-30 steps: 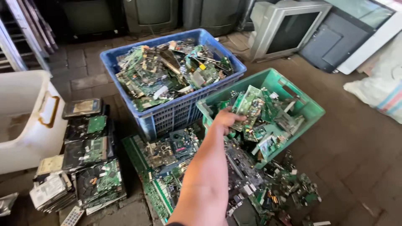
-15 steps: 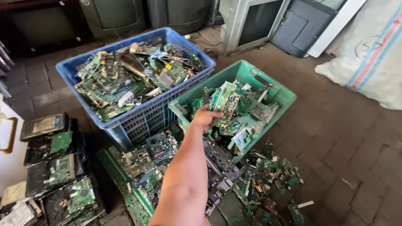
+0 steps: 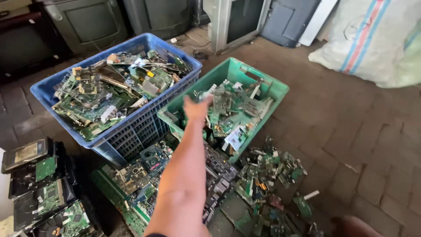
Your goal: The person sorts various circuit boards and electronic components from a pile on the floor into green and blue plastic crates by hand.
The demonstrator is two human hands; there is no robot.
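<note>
Brick floor (image 3: 359, 145) carries it all. Your left hand (image 3: 196, 109) reaches over the green crate (image 3: 272, 87); I cannot tell if its grip is spread or pinching. Circuit boards (image 3: 232, 114) heaped inside look light, stiff, sharp-edged and brittle: take one by bare edges. Right hand unseen.

The big crate (image 3: 127, 131) is blue, the smaller crate (image 3: 263, 83) beside it teal green. The circuit boards (image 3: 109, 87) in both are mostly green with silver and yellow bits. The sack (image 3: 372, 39) is white with blue and red stripes. The brick floor (image 3: 351, 131) is brown.
</note>
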